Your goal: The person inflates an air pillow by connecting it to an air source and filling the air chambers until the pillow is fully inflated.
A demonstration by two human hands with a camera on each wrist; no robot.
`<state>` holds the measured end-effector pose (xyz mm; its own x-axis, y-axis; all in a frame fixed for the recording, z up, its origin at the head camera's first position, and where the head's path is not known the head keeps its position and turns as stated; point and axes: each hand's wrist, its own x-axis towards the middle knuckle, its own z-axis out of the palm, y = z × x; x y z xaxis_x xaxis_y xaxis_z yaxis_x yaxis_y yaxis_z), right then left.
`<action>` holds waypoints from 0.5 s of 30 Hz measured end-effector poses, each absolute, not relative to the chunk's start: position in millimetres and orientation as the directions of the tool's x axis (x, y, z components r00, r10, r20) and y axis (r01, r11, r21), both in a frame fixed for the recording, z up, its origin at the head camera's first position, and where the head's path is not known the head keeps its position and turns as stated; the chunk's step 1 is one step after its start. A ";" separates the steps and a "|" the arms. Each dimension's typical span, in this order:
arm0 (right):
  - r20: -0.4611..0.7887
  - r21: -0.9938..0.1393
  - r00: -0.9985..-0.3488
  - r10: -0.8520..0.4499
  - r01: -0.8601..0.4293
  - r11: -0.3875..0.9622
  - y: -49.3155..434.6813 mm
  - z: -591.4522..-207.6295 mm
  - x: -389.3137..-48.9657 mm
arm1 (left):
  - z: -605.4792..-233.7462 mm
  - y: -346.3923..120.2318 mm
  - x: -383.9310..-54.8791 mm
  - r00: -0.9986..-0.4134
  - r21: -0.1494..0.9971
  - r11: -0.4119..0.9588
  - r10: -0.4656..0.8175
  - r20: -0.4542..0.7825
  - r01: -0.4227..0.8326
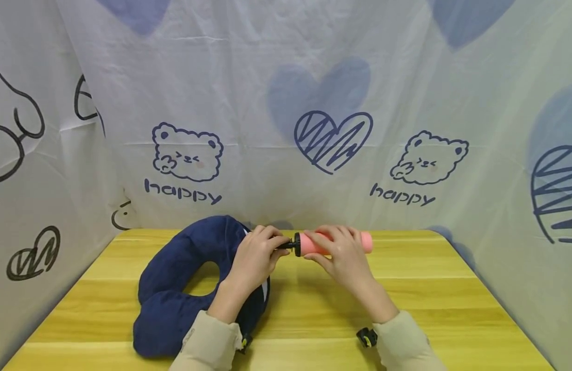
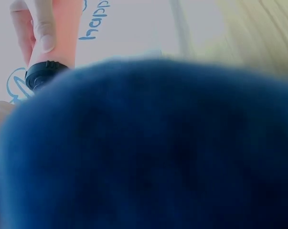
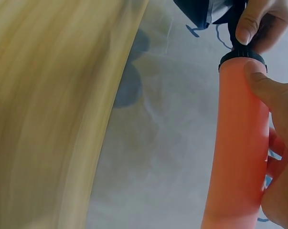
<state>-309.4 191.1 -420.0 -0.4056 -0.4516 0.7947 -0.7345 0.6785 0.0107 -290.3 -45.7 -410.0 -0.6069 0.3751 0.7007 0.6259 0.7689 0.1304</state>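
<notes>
Pump (image 3: pixel 239 143) is held level, right of the neck pillow (image 1: pixel 167 273): right hand (image 1: pixel 341 255) grips its barrel, left hand (image 1: pixel 258 252) pinches its black neck (image 1: pixel 289 245), probably keeping the 2 aligned.

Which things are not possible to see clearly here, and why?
Where the black nozzle ends: head view, hidden behind the left hand.
Part of the pillow: head view, hidden behind the left sleeve.
Most of the left hand: left wrist view, behind the blurred pillow.
Far end of the pink tube: right wrist view, cut off by the bottom edge.
</notes>
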 end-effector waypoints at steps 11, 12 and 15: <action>0.764 -0.052 -0.493 -0.417 -0.691 0.721 204.8 -418.4 -312.1 | -413.1 -56.2 -294.0 -0.611 0.131 0.794 0.340 0.714 0.594; 0.760 -0.059 -0.502 -0.413 -0.686 0.725 206.5 -418.3 -312.6 | -413.4 -57.9 -294.2 -0.615 0.133 0.798 0.335 0.714 0.588; 0.753 -0.079 -0.524 -0.398 -0.672 0.736 212.2 -417.8 -314.2 | -413.6 -63.8 -294.3 -0.631 0.146 0.809 0.316 0.708 0.569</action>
<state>-314.2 212.2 -417.8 -0.5239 -0.3980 0.7531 -0.6724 0.7360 -0.0789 -294.3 -63.8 -413.6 -0.6312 0.3159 0.7084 0.5690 0.8093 0.1461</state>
